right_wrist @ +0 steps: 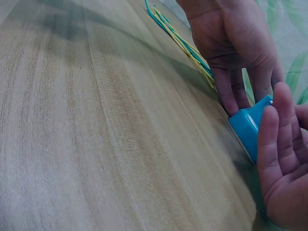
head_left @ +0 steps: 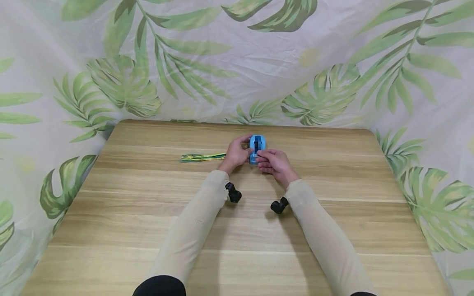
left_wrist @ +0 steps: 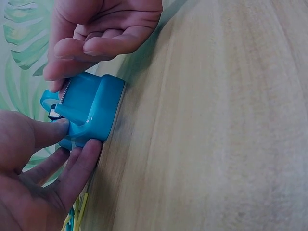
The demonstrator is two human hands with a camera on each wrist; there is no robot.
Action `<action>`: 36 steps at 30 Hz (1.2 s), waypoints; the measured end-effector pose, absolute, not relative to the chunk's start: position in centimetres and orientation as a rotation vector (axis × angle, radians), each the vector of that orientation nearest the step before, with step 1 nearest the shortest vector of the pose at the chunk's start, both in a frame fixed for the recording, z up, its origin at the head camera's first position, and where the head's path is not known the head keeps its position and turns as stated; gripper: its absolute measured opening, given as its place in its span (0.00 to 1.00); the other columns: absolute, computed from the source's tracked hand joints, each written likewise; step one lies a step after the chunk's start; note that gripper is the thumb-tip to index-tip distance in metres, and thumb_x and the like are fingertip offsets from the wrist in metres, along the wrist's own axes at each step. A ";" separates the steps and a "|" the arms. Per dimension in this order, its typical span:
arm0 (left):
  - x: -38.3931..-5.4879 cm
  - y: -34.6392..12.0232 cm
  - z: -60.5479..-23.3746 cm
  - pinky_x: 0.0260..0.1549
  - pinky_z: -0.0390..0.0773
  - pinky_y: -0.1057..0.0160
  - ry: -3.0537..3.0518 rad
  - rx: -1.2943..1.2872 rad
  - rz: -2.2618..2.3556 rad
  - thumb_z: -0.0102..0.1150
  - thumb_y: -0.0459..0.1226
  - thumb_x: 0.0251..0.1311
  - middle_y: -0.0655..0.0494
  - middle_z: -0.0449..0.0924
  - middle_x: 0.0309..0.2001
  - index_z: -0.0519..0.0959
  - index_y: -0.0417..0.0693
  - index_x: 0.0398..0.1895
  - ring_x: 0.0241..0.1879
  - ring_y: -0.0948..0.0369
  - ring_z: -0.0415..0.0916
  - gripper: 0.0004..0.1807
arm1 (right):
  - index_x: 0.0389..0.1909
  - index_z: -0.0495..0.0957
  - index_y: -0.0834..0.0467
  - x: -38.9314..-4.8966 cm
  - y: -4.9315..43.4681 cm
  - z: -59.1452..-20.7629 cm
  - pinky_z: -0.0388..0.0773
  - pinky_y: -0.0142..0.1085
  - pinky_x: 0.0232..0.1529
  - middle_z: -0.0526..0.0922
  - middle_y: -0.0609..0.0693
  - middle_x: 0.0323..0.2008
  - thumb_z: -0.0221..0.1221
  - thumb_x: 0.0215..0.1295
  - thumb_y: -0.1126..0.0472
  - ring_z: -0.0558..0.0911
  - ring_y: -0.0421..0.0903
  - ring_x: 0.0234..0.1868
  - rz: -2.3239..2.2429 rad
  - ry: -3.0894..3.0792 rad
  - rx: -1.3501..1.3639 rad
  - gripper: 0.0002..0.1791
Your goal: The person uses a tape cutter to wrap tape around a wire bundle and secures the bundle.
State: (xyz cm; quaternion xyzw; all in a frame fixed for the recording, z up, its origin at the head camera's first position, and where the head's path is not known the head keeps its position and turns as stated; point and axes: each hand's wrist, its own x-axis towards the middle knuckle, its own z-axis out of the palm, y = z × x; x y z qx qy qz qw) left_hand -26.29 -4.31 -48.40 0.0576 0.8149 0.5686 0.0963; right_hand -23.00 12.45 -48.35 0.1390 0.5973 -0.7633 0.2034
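Observation:
A blue tape dispenser with a toothed cutting edge stands near the table's back edge. My left hand grips its side, the thumb near the middle and the other fingers along the body, as the left wrist view shows. At the cutter end, the fingertips of my right hand are drawn together and touch the dispenser. Whether they pinch a tape end cannot be made out. Beside my left hand lies a bundle of thin green and yellow strands, partly hidden by that hand.
The wooden table has rounded back corners. Behind it and at its sides hangs a white cloth printed with green leaves. A small black wrist camera sticks out from the left cuff, another wrist camera from the right.

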 end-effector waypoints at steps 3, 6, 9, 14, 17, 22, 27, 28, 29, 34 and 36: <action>-26.3 -4.3 -48.5 0.30 0.86 0.57 2.412 0.165 1.684 0.56 0.24 0.69 0.42 0.71 0.64 0.67 0.45 0.74 0.44 0.52 0.80 0.30 | 0.48 0.79 0.63 -23.0 12.5 -48.4 0.85 0.35 0.31 0.86 0.50 0.26 0.61 0.72 0.60 0.84 0.41 0.23 -2.134 1.655 0.393 0.11; -26.4 -4.3 -48.5 0.30 0.86 0.57 2.411 0.161 1.689 0.56 0.24 0.69 0.42 0.71 0.64 0.67 0.45 0.74 0.44 0.52 0.79 0.30 | 0.50 0.79 0.64 -23.0 12.5 -48.3 0.85 0.34 0.30 0.86 0.50 0.26 0.61 0.72 0.60 0.83 0.41 0.23 -2.136 1.652 0.396 0.12; -26.4 -4.2 -48.6 0.31 0.86 0.56 2.407 0.158 1.695 0.56 0.24 0.69 0.42 0.71 0.64 0.66 0.44 0.74 0.44 0.52 0.79 0.31 | 0.50 0.79 0.65 -23.0 12.4 -48.1 0.84 0.34 0.29 0.86 0.49 0.25 0.61 0.73 0.61 0.83 0.40 0.23 -2.136 1.654 0.397 0.13; -26.4 -4.2 -48.6 0.31 0.86 0.56 2.404 0.156 1.701 0.56 0.24 0.68 0.42 0.71 0.64 0.67 0.44 0.74 0.43 0.52 0.79 0.31 | 0.50 0.79 0.65 -22.9 12.4 -47.9 0.84 0.33 0.28 0.86 0.49 0.25 0.61 0.72 0.61 0.83 0.40 0.22 -2.137 1.651 0.405 0.12; -26.4 -4.2 -48.6 0.30 0.86 0.56 2.405 0.154 1.702 0.56 0.24 0.68 0.42 0.71 0.63 0.67 0.44 0.74 0.42 0.53 0.80 0.30 | 0.49 0.79 0.65 -22.9 12.4 -47.9 0.84 0.33 0.28 0.86 0.49 0.24 0.61 0.72 0.61 0.83 0.39 0.22 -2.135 1.652 0.405 0.12; -26.4 -4.2 -48.5 0.30 0.86 0.57 2.412 0.152 1.695 0.57 0.25 0.68 0.42 0.71 0.63 0.67 0.44 0.73 0.40 0.53 0.80 0.30 | 0.49 0.79 0.65 -23.1 12.4 -48.0 0.84 0.33 0.29 0.86 0.48 0.25 0.60 0.73 0.62 0.82 0.39 0.22 -2.136 1.655 0.404 0.11; -26.4 -4.2 -48.4 0.30 0.86 0.57 2.416 0.153 1.691 0.57 0.24 0.68 0.42 0.72 0.63 0.68 0.44 0.73 0.40 0.53 0.79 0.30 | 0.49 0.79 0.65 -23.2 12.4 -47.9 0.83 0.33 0.29 0.86 0.48 0.25 0.60 0.72 0.62 0.82 0.39 0.22 -2.140 1.639 0.415 0.11; -26.4 -4.2 -48.4 0.30 0.86 0.57 2.417 0.152 1.690 0.57 0.24 0.68 0.42 0.72 0.63 0.68 0.44 0.73 0.40 0.54 0.79 0.30 | 0.48 0.79 0.65 -23.1 12.4 -48.0 0.83 0.33 0.29 0.86 0.48 0.24 0.61 0.72 0.62 0.82 0.39 0.22 -2.142 1.634 0.418 0.11; -26.4 -4.2 -48.4 0.30 0.86 0.57 2.417 0.151 1.691 0.57 0.24 0.68 0.42 0.72 0.62 0.68 0.44 0.73 0.39 0.54 0.79 0.30 | 0.48 0.79 0.65 -23.1 12.4 -48.0 0.83 0.33 0.29 0.86 0.48 0.24 0.61 0.72 0.62 0.82 0.39 0.21 -2.145 1.629 0.421 0.10; -26.4 -4.2 -48.4 0.29 0.86 0.57 2.419 0.144 1.692 0.57 0.25 0.68 0.43 0.72 0.62 0.68 0.44 0.73 0.37 0.55 0.79 0.30 | 0.46 0.80 0.64 -23.2 12.3 -48.1 0.82 0.32 0.28 0.85 0.48 0.24 0.61 0.72 0.62 0.81 0.38 0.20 -2.156 1.624 0.429 0.09; -26.4 -4.2 -48.5 0.29 0.85 0.57 2.422 0.140 1.690 0.57 0.25 0.68 0.43 0.72 0.62 0.68 0.45 0.73 0.37 0.55 0.79 0.30 | 0.45 0.80 0.64 -23.2 12.3 -48.0 0.82 0.32 0.27 0.85 0.48 0.24 0.61 0.72 0.63 0.81 0.38 0.20 -2.156 1.627 0.431 0.08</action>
